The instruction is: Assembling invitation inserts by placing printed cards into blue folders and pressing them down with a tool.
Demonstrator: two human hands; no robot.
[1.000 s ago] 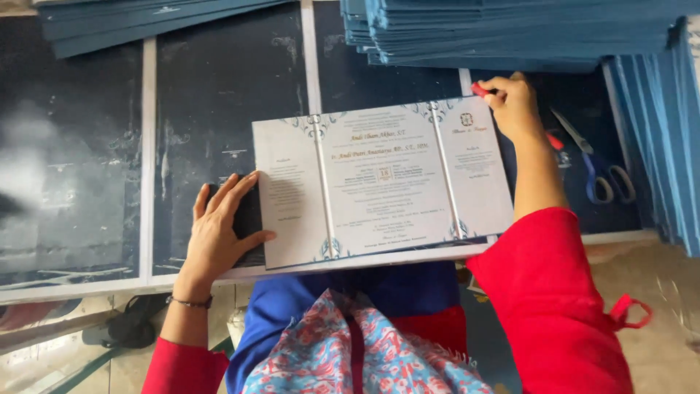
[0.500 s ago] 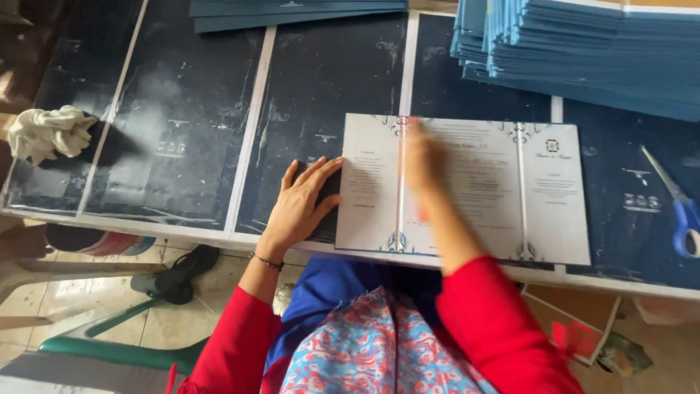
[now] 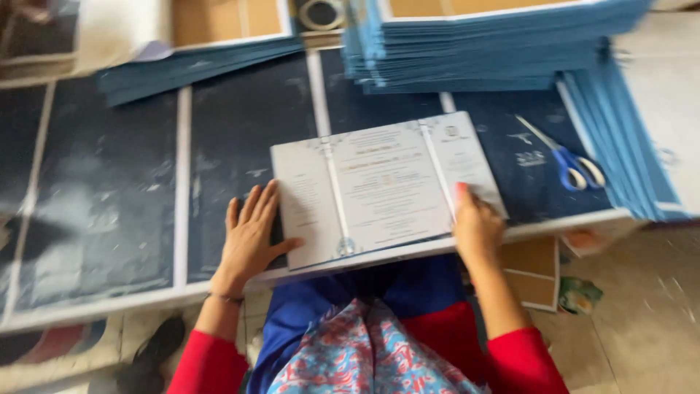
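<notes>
Two hands flat and open on a three-panel card.
Left hand (image 3: 250, 237) pins the card (image 3: 383, 186) on the worktop (image 3: 109, 197); right hand (image 3: 475, 226) should press firmly along the right fold.

Flat brown cardboard box (image 3: 536, 276) under the table edge, beside the right forearm. Small green packet (image 3: 580, 294) on the floor next to it. No signs or screens.

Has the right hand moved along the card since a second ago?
Yes. The right hand has gone from the far right corner of the printed card to its near edge, on the right fold.
</notes>
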